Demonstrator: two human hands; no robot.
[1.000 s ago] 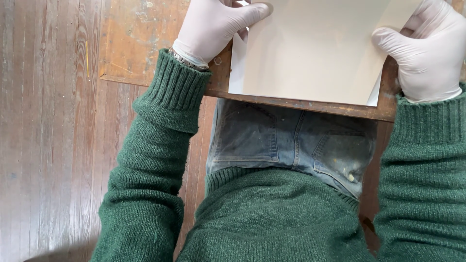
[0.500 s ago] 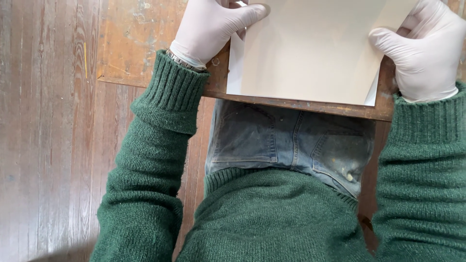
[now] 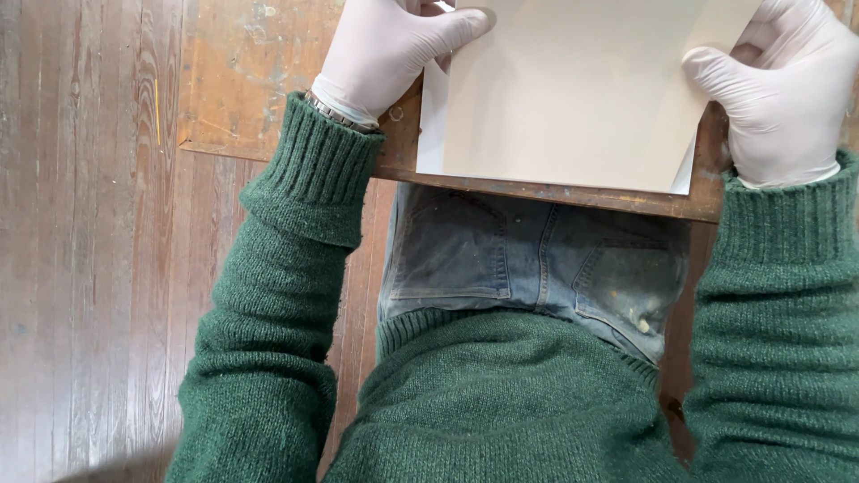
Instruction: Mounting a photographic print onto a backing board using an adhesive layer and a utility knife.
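A cream sheet of paper (image 3: 582, 89) lies on a brown wooden table (image 3: 537, 192), with a white sheet (image 3: 429, 125) showing under its left and lower right edges. My left hand (image 3: 385, 49), in a white glove, rests on the paper's upper left edge with the thumb stretched across it. On the right edge my right hand (image 3: 787, 89), also gloved, pinches the paper with thumb on top. Both fingertips run out of the top of the view. Green knitted sleeves cover my arms.
The table's front edge (image 3: 626, 199) runs just above my lap in blue jeans (image 3: 537, 259). A worn, stained board (image 3: 242, 72) lies on the floor at the upper left. Dark wooden floorboards (image 3: 80, 268) fill the left side.
Both hands and the paper have shifted very slightly; my right hand has slid a little leftward on the sheet's edge. Otherwise the scene is the same.
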